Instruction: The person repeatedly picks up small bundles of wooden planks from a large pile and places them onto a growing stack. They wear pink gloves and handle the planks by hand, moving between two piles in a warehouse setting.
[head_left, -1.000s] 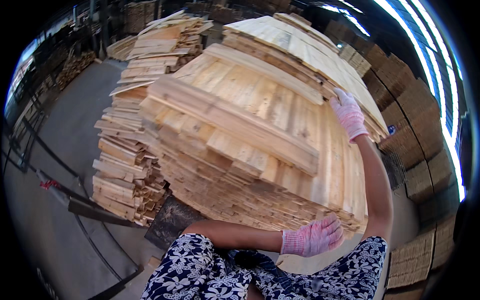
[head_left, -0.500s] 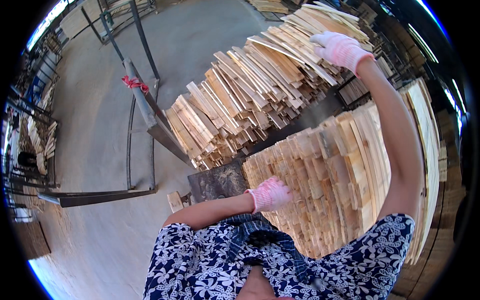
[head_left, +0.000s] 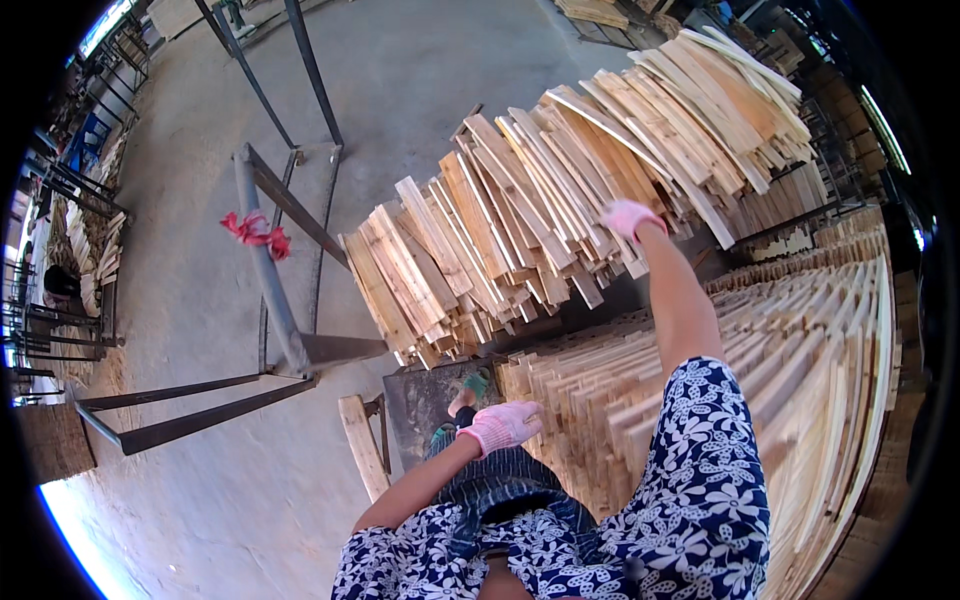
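From here: R hand [head_left: 630, 218] has gone from neat stack [head_left: 770, 400] to loose planks' [head_left: 470, 240] near edge; L hand [head_left: 503, 427] moved left; foot [head_left: 474, 386] now showing.

No text, label, brand, number or sign can be read; the loose boards [head_left: 480, 205] across the upper middle and the stacked wood [head_left: 800, 400] at lower right show no legible marks; nor do the gloved left hand [head_left: 503, 427] and right hand [head_left: 634, 218]; the shirt [head_left: 700, 470] at the bottom bears printed flowers, not letters; the frame's edges are too small to read.
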